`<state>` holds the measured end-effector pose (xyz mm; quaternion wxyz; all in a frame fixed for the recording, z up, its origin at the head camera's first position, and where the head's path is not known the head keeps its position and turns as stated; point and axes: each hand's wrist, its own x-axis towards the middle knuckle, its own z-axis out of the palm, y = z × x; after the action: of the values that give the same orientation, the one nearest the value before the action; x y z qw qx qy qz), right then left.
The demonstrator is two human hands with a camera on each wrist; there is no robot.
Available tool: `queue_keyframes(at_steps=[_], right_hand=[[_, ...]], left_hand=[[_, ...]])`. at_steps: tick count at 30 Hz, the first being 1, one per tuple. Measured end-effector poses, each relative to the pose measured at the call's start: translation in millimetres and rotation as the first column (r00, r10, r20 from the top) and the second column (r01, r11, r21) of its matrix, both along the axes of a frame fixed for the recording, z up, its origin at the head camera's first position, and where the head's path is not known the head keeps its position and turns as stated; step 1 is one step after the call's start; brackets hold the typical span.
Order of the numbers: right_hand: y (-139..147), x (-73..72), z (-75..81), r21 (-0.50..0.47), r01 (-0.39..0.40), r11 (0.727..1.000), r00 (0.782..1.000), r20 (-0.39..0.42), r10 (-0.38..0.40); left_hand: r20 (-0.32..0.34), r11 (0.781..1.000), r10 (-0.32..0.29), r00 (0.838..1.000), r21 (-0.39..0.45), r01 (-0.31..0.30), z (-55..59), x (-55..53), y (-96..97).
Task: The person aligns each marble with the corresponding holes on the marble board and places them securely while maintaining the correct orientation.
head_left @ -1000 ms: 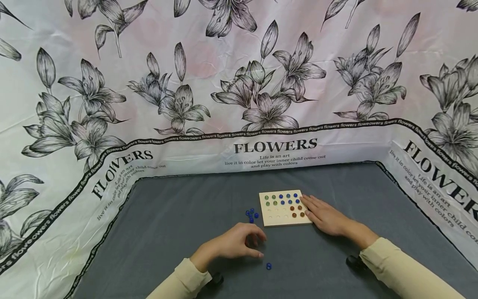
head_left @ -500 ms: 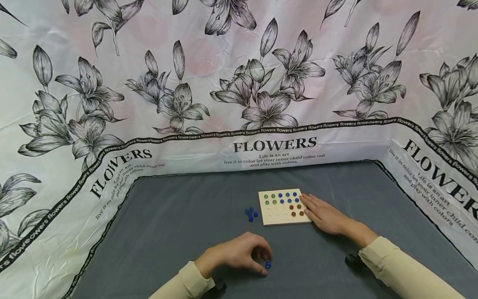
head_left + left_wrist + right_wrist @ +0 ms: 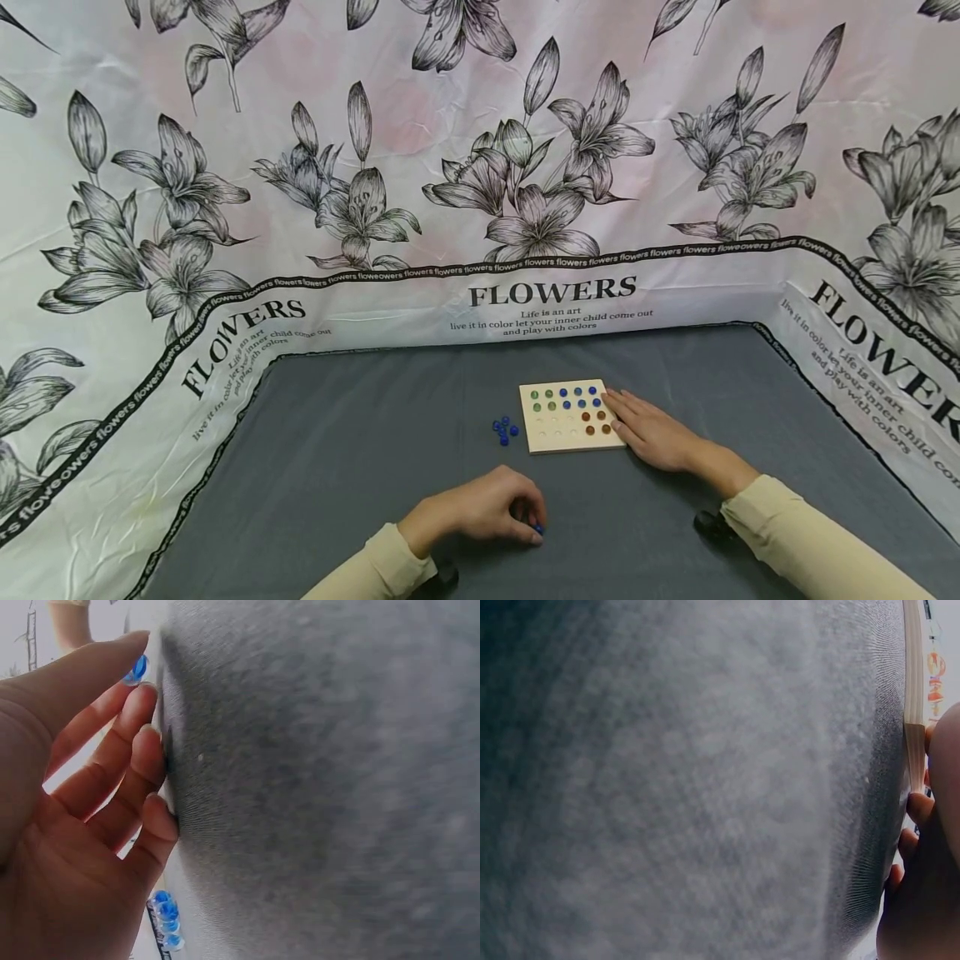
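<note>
My left hand (image 3: 495, 507) is low over the grey cloth, thumb and forefinger pinching a blue glass marble (image 3: 136, 670). In the head view only a sliver of that marble shows between the fingertips. My right hand (image 3: 660, 433) lies with fairly straight fingers against the right edge of a pale wooden board (image 3: 551, 442). Green marbles (image 3: 550, 400) sit in the board's back left hollows, blue marbles (image 3: 579, 397) at the back right, and amber-brown marbles (image 3: 596, 422) at the front right. The front left hollows are bare.
Several loose blue marbles (image 3: 505, 430) lie in a cluster just left of the board. Grey cloth (image 3: 360, 433) covers the table. A white flower-printed curtain (image 3: 405, 308) hangs along the back and both sides.
My left hand has come down and right to the lone blue marble near the front, and its fingers have closed on it. The right hand has stayed at the board.
</note>
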<state>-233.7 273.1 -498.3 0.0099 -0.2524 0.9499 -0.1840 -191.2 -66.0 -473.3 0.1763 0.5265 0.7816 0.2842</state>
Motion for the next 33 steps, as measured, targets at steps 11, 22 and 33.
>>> queue_keyframes(at_steps=[11,22,33], right_hand=[[0,-1.2,-1.8,-0.009,-0.01,1.0,1.0,0.007,0.01],[5,-6.3,-5.7,0.01,-0.012,1.0,1.0,0.0,0.012],[5,-8.0,-7.2,0.017,0.001,1.0,1.0,-0.003,-0.001]], left_hand=[[0.063,0.983,0.148,0.987,0.103,-0.154,4.9,-14.5,4.8],[0.074,0.938,0.287,0.955,0.179,-0.296,14.3,-28.4,11.4],[0.072,0.896,0.391,0.918,0.2,-0.397,20.9,-43.2,27.3]])
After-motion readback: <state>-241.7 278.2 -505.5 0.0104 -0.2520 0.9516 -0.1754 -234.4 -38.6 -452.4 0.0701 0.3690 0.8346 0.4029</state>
